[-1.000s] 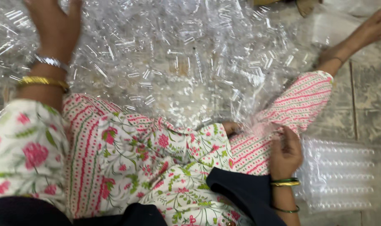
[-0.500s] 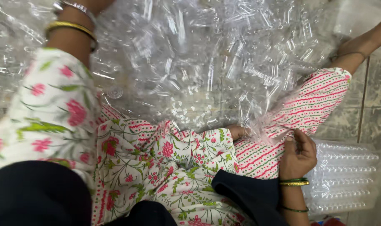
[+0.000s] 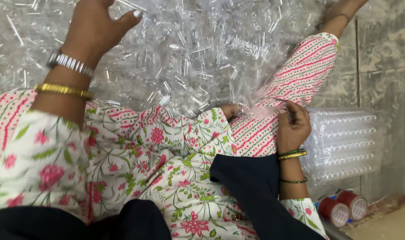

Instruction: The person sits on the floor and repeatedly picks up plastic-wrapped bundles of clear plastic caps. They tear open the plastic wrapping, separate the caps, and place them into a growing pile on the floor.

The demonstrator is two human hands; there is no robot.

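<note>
A big heap of small clear plastic tubes point(image 3: 198, 53) covers the floor in front of me. My left hand point(image 3: 98, 26) reaches into the heap at the upper left, fingers spread, resting on the tubes. My right hand point(image 3: 293, 126) lies on my striped trouser leg point(image 3: 296, 80) at the right, fingers curled and pinching thin clear plastic at the heap's edge. Whether it holds a tube is hidden. Bangles and a watch sit on my wrists.
A packed block of clear tubes in rows point(image 3: 344, 142) lies right of my right hand. Two red-capped rolls point(image 3: 342, 209) stand at the lower right. My bare foot point(image 3: 340, 11) rests on grey floor tiles point(image 3: 384, 58) at the top right.
My left hand has come back down into view onto the tube heap. The view shifted slightly; my right hand stayed on my leg, fingers working at the plastic.
</note>
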